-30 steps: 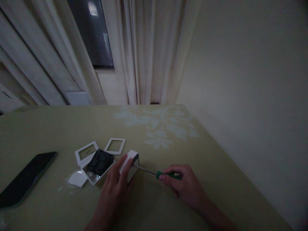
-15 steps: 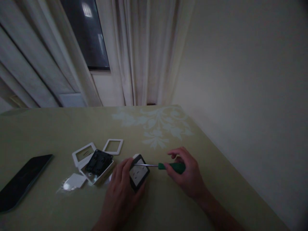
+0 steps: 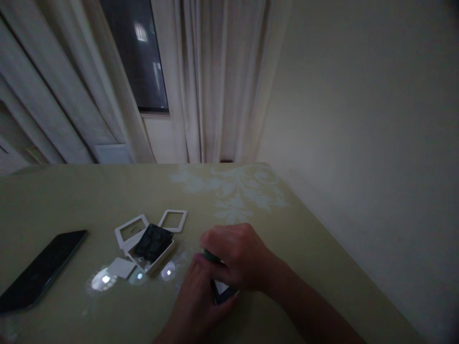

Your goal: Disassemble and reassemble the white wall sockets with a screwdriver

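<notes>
My left hand (image 3: 199,296) is closed around a small black-and-white socket module (image 3: 221,290), of which only a corner shows between my hands. My right hand (image 3: 238,255) sits directly over it, fingers wrapped round the green handle of a screwdriver (image 3: 210,257). The screwdriver's shaft is hidden under my right hand. Both hands rest low on the yellow-green table (image 3: 287,248), near its front.
To the left lie a black-and-white switch body (image 3: 152,243), two white frames (image 3: 173,220) (image 3: 131,228), and a small white cover piece (image 3: 121,267). A dark phone (image 3: 39,270) lies at the far left. Curtains and a pale wall stand behind and to the right.
My right hand swung left and over the module, turning the screwdriver from lying sideways to standing above it. My left hand drew the module a little nearer to me.
</notes>
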Motion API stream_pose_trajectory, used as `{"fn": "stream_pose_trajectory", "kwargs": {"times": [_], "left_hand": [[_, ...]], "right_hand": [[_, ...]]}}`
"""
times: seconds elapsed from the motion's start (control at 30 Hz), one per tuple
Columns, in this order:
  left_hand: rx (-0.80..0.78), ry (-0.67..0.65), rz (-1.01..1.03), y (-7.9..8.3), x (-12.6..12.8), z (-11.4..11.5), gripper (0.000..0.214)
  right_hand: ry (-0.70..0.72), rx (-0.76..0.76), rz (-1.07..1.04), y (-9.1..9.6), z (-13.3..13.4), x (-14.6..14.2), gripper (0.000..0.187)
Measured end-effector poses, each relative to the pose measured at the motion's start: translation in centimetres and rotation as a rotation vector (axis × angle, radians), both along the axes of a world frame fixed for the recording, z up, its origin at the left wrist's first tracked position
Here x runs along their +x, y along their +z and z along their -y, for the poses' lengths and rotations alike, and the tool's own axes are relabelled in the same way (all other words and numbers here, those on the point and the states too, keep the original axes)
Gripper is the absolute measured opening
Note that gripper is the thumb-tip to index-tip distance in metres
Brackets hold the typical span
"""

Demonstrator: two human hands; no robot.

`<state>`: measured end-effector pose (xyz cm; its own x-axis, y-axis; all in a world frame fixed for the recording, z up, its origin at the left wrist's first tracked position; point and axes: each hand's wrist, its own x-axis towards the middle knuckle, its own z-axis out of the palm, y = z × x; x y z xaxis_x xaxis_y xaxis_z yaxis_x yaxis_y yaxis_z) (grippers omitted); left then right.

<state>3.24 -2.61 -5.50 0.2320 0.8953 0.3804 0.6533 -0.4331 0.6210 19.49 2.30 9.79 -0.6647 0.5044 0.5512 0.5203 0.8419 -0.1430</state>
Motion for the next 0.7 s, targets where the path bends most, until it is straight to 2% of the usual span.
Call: {"fn": "stream_pose_trajectory", "kwargs": {"times": [0.07, 0.1, 0.23, 0.3, 0.43, 0.53, 0.7], "left_hand": [[-0.046, -0.071, -0.010, 0.4, -0.4, -0.2, 0.032], [-0.073, -0.104, -0.010, 0.7, -0.6, -0.3, 0.034], [-0.180, -0.126, -0.004, 2.2, -0.8, -0.4, 0.065], [-0.214, -0.117, -0.012, 2.4, -0.5, -0.3, 0.072], [-0.229, -0.095, -0.027, 2.0, 0.0, 0.0, 0.074], [-0.260, -0.088, -0.009, 2.2, -0.3, -0.1, 0.077], [-0.388, -0.271, 0.056, 4.2, -1.8, -0.3, 0.115]], "right_hand": [[0.117, -0.037, -0.004, -0.1, -0.4, 0.1, 0.027], [0.128, -0.062, -0.025, -0.1, -0.6, 0.3, 0.025], [-0.040, -0.145, -0.109, 0.4, -1.3, 1.5, 0.016], [-0.096, -0.162, -0.106, 0.7, -1.7, 2.0, 0.014], [-0.097, -0.197, -0.098, 1.0, -2.2, 2.5, 0.011], [-0.037, -0.268, -0.129, 1.2, -2.2, 2.6, 0.006], [0.044, -0.315, -0.128, 1.5, -2.2, 2.8, 0.029]]}}
